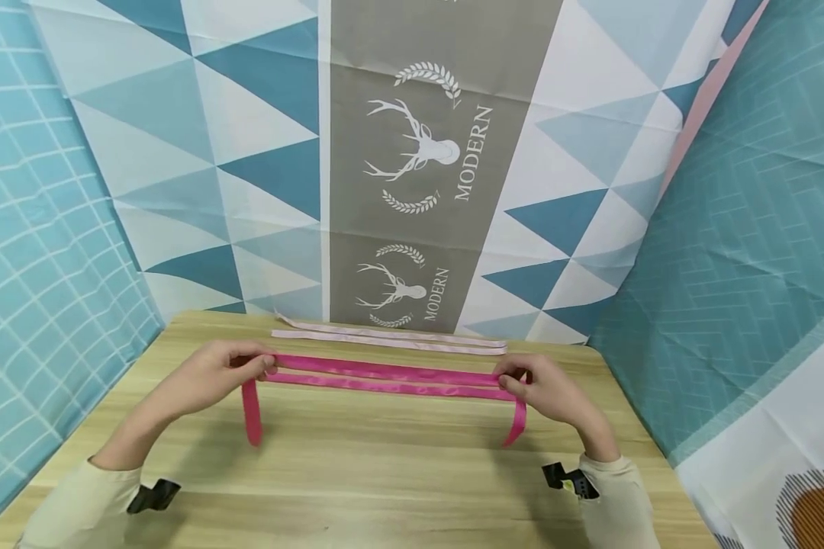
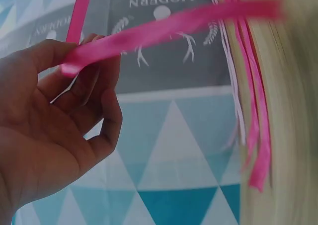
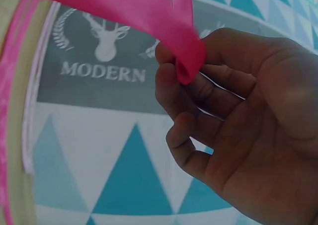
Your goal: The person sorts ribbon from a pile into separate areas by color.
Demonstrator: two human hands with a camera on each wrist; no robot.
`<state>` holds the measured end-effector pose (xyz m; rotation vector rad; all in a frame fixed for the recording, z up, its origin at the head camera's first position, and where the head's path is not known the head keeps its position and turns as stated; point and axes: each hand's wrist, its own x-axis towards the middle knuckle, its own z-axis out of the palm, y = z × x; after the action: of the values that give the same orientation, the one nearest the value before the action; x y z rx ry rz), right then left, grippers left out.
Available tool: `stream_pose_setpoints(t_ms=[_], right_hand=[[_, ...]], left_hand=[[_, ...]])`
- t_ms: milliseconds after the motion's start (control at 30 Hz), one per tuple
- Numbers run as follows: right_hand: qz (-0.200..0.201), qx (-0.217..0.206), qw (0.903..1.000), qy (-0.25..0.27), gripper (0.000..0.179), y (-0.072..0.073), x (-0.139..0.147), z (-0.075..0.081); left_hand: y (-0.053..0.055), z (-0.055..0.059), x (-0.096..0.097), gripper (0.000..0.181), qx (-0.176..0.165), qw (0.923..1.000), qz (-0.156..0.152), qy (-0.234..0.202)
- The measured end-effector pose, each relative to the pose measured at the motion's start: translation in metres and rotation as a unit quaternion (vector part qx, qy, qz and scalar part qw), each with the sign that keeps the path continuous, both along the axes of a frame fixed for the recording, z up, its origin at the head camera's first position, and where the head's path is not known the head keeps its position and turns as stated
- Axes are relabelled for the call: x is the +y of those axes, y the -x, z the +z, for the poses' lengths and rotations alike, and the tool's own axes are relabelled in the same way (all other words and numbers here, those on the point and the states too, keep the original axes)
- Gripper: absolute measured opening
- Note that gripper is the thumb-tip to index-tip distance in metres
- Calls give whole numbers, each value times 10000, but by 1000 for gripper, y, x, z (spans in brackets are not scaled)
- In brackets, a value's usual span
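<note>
A bright pink ribbon (image 1: 250,415) is stretched between both hands, its two tails hanging over the wooden table. My left hand (image 1: 223,374) pinches it near one end between thumb and fingertips; the other fingers are bent. At the opposite end my right hand (image 1: 539,385) pinches the same ribbon, which folds over at the fingertips in the right wrist view. More pink ribbon (image 2: 261,111) lies in strands on the table in the left wrist view. Beyond it, pale pink ribbon (image 1: 384,339) lies in two long strands near the table's back edge.
The wooden table (image 1: 384,473) has patterned cloth around it. A cloth (image 1: 432,267) with deer heads and triangles hangs behind, a blue checked cloth (image 1: 34,229) at left, and a teal cloth (image 1: 741,229) at right. Black wrist mounts (image 1: 154,496) sit at the sleeves.
</note>
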<state>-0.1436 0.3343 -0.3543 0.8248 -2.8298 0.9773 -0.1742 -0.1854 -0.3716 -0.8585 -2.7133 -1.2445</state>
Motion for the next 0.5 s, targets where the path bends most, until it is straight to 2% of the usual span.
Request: stream_pose_setpoints(t_ms=[100,267,500], right_hand=[[-131,-103,9999,-32,9,3,8,-6],[-277,-234,9993,-26,9,8,18,-16],[-491,-240,9985,-93,10,4,38,-26]], left_hand=[[3,1,-12,24,-460,9986,229,-123],[7,2,-22,38,-892,9923,694,-509],[11,-3,-31,42,-1170,9865,889,-728]])
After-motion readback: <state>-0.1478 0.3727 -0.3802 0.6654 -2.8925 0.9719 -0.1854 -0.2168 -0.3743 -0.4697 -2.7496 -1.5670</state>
